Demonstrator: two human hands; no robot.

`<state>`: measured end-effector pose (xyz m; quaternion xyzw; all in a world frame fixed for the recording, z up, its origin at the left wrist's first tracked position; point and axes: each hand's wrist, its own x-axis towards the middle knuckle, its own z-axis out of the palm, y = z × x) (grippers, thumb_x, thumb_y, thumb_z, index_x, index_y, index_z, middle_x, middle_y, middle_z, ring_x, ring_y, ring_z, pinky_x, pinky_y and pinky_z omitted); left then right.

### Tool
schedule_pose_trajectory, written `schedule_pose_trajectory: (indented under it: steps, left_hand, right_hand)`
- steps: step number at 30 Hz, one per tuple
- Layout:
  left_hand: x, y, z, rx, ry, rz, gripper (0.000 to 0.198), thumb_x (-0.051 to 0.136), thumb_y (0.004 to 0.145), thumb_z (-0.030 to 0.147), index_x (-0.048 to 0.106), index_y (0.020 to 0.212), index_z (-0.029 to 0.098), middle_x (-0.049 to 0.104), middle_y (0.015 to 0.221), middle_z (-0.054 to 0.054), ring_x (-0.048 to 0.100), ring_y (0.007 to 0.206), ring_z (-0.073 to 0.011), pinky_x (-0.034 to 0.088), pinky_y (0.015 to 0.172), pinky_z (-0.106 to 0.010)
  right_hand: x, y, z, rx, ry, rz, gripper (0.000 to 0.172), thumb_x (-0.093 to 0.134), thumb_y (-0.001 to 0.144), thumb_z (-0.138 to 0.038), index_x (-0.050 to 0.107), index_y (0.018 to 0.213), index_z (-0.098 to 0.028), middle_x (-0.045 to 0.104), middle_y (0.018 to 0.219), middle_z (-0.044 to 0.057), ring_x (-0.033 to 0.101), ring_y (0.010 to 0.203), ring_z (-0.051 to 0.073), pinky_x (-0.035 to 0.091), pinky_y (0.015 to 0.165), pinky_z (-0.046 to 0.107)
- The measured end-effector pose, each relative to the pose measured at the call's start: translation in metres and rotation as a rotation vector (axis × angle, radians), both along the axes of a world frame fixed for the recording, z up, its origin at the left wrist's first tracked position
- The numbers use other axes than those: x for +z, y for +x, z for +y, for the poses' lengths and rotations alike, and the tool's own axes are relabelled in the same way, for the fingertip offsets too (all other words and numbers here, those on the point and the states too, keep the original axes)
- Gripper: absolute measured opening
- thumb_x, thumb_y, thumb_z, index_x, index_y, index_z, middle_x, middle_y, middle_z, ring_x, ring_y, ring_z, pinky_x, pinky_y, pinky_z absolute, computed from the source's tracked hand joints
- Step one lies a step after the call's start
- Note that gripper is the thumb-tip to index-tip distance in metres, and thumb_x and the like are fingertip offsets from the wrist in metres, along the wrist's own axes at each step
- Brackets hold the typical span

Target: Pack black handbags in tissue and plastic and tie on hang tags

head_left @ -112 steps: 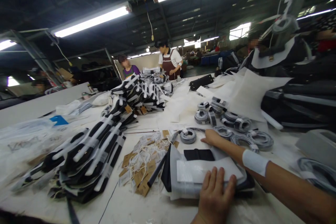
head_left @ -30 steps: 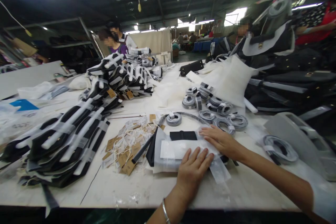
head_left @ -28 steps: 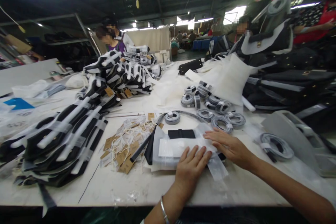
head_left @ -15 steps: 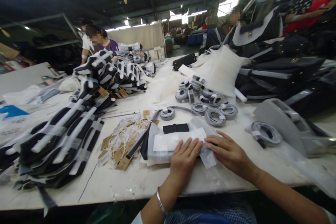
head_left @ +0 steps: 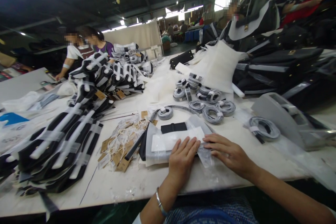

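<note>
A black handbag (head_left: 143, 147) lies on the table in front of me, partly covered by translucent white wrapping (head_left: 154, 158). Its black strap band (head_left: 173, 127) shows above a white paper sheet (head_left: 165, 141). My left hand (head_left: 182, 162) rests palm down on the sheet's lower right part, fingers stretched out. To its right, my right hand (head_left: 231, 154) lies with extended fingers at the sheet's right edge, over a clear plastic strip (head_left: 206, 157); its thumb is hidden. The two sets of fingertips almost meet.
Paper tags with strings (head_left: 123, 150) lie left of the bag. Coiled wrapped straps (head_left: 212, 113) lie behind it. A grey tape dispenser (head_left: 283, 119) stands right, beside another coil (head_left: 264, 127). Wrapped bags (head_left: 60, 136) are heaped left, black bags (head_left: 286, 66) right. Several people work beyond.
My hands stay on the wrapped bag almost unmoved. The view has shifted slightly. At the far left, a person in white has come further out from behind another person.
</note>
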<state>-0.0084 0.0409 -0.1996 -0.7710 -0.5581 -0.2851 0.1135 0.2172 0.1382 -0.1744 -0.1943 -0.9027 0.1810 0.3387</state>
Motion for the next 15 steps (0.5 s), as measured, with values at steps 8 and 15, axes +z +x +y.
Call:
schedule_pose_trajectory:
  steps: [8, 15]
  left_hand:
    - [0.026, 0.002, -0.008, -0.059, -0.247, -0.172, 0.078, 0.066, 0.084, 0.028, 0.033, 0.155, 0.022, 0.054, 0.150, -0.005, 0.050, 0.139, -0.0265, 0.038, 0.119, -0.052]
    - [0.011, 0.012, 0.002, 0.044, -0.081, -0.175, 0.038, 0.060, 0.097, 0.023, 0.058, 0.134, 0.030, 0.068, 0.134, 0.000, 0.062, 0.126, -0.0258, 0.047, 0.109, -0.053]
  right_hand:
    - [-0.013, -0.019, -0.004, -0.134, 0.225, 0.055, 0.011, 0.061, 0.094, -0.019, 0.066, 0.104, -0.021, 0.073, 0.103, 0.009, 0.067, 0.099, 0.025, 0.058, 0.090, 0.044]
    - [-0.011, -0.023, 0.003, -0.092, 0.349, 0.007, 0.016, 0.058, 0.093, -0.015, 0.067, 0.105, -0.021, 0.072, 0.094, 0.008, 0.066, 0.088, 0.023, 0.056, 0.084, 0.041]
